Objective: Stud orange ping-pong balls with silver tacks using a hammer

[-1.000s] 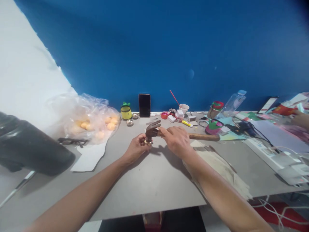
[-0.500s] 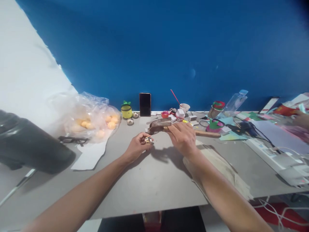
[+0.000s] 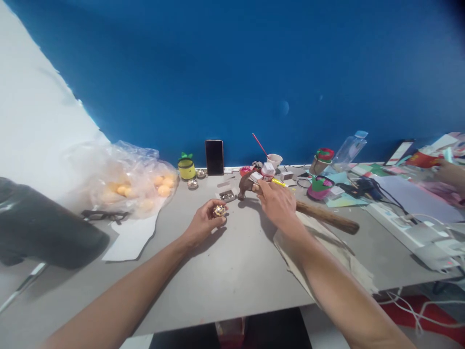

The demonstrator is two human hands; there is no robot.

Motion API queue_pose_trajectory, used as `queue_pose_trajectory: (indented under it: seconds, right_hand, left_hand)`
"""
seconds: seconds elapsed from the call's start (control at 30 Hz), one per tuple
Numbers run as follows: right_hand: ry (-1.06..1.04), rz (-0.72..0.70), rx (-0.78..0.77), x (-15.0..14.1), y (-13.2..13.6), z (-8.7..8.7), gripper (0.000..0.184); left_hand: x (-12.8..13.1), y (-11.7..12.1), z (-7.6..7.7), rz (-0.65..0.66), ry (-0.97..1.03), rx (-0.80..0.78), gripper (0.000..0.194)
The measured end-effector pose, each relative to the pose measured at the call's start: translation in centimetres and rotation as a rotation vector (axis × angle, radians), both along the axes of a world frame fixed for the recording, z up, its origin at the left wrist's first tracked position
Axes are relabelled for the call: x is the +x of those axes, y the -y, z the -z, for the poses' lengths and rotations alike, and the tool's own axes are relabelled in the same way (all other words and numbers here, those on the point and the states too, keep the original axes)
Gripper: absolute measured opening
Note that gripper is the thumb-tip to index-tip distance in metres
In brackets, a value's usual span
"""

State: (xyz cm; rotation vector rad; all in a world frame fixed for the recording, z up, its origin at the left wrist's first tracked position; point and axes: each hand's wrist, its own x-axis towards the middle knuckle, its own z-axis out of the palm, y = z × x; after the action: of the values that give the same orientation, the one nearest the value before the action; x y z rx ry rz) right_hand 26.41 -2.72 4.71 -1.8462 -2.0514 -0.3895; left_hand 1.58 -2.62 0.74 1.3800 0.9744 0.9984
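My left hand is closed around a small ball covered in shiny metal studs, pinched between thumb and fingers just above the table. My right hand grips a claw hammer by its wooden handle near the head. The rusty head hangs to the right of the ball, apart from it, and the handle's end points right. Just beyond the ball lies a small open box of silvery studs. Two more shiny balls rest farther back beside a yellow pot.
At left, a clear bag of orange balls, glasses and a large dark cylinder. A phone leans on the blue wall. A cloth and a power strip lie right. Another person's hand shows far right.
My right hand has turned the hammer, so its head has moved right, away from the ball, and the handle swings nearer me. The box of studs is now uncovered. The view has shifted slightly.
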Motion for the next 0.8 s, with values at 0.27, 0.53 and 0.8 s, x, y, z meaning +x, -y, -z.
queue_pose_trajectory:
  seconds: [0.27, 0.53, 0.8]
  right_hand:
    - [-0.008, 0.183, -0.286, 1.2, -1.7, 0.8, 0.025]
    - [-0.037, 0.261, -0.358, 1.6, -2.8, 2.3, 0.026]
    - [-0.089, 0.074, -0.122, 0.8, -2.1, 2.0, 0.026]
  left_hand:
    - [0.1, -0.2, -0.2, -0.021, -0.034, -0.063, 0.023]
    - [0.2, 0.4, -0.2, -0.028, -0.139, 0.087, 0.032]
    - [0.6, 0.6, -0.3, -0.027, 0.069, -0.044, 0.039]
